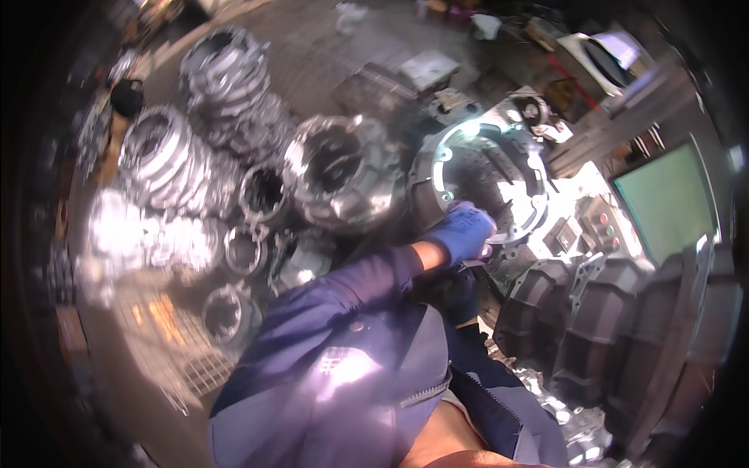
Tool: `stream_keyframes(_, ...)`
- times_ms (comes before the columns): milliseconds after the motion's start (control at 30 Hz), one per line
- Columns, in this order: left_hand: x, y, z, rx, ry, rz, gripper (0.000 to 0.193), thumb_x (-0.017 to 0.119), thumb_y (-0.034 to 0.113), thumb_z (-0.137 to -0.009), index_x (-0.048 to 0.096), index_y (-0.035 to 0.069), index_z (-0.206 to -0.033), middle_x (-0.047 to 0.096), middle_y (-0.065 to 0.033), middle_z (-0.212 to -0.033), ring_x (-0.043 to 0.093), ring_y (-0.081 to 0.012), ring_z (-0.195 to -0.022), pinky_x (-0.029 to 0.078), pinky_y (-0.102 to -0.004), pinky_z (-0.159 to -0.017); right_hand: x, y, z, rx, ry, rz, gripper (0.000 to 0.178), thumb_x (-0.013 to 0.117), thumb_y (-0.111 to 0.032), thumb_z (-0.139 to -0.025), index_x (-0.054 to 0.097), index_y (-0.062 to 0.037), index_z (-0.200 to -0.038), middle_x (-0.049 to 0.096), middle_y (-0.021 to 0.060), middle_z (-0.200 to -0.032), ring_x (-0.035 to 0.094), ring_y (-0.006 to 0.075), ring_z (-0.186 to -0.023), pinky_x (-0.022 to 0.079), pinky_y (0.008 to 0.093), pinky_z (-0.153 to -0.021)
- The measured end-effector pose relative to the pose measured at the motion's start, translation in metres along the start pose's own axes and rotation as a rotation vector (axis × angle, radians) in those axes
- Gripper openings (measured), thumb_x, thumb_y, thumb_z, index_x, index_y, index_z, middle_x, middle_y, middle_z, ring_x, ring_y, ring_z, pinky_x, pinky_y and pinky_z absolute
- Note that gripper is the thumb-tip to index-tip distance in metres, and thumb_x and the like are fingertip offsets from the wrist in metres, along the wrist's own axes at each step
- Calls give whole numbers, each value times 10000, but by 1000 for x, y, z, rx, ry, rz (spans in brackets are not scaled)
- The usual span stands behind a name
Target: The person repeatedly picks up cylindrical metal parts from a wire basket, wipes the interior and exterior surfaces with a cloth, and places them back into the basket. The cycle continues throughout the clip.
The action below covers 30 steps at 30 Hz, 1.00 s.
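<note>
Castings (pixel 168 160) crowded the floor (pixel 304 47); near a ring (pixel 439 168), your left hand (pixel 466 232) curled, your right hand (pixel 462 298) shadowed, grips unclear.

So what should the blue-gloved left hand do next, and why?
Maybe lift the blue-gloved left hand slightly: it looks curled at the near edge of the large round grey metal housing, hiding part of its bright rim, so lifting could show that spot.
</note>
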<state>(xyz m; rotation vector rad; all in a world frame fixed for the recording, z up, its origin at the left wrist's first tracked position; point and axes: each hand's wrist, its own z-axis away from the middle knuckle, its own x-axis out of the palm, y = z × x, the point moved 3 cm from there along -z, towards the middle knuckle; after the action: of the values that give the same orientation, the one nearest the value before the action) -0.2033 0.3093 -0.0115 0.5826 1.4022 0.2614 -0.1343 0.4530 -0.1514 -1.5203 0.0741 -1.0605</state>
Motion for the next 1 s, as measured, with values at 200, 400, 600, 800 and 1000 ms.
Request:
stream_keyframes(200, -16, 31, 78, -13, 107, -47, 256, 731, 319, -786, 773, 110, -928, 733, -113, -940, 713, -301, -892, 512, -467, -819, 17, -27, 24, 195, -42, -22, 276, 535, -91, -1027, 597, 63, -1248, 677, 152, -1138, 680, 209, -978, 570, 321, -860)
stream_keyframes(400, -52, 25, 189, -83, 488, 26, 285, 689, 297, -855, 675, 66, -1021, 604, -113, -1036, 574, -306, -981, 439, -454, -904, 77, -25, 6, 351, -178, -52, 285, 544, -93, -1025, 602, 78, -1246, 688, 159, -1125, 693, 211, -954, 586, 320, -825)
stream_keyframes(600, -74, -14, 285, -641, 709, 128, 346, 808, 323, -805, 720, 65, -1017, 674, -123, -948, 641, -335, -830, 495, -439, -785, 167, 10, -27, 547, -368, -59, 295, 553, -94, -1022, 606, 93, -1243, 700, 165, -1112, 706, 214, -930, 601, 319, -791)
stream_keyframes(800, -61, -89, 404, -1019, 941, 651, 336, 762, 102, -894, 667, -77, -1162, 715, -138, -970, 673, -188, -771, 561, -341, -676, 242, 97, -65, 444, -792, 314, 321, 585, -81, -1004, 588, 78, -1283, 707, 138, -1061, 706, 202, -877, 602, 310, -739)
stream_keyframes(1000, -7, -195, 470, -1340, 697, 517, 463, 712, 432, -910, 725, -3, -1066, 734, -236, -924, 719, -399, -843, 537, -433, -756, 290, 168, -89, 553, -984, 670, 313, 645, -83, -952, 598, 3, -1250, 682, 74, -1014, 682, 168, -875, 577, 301, -747)
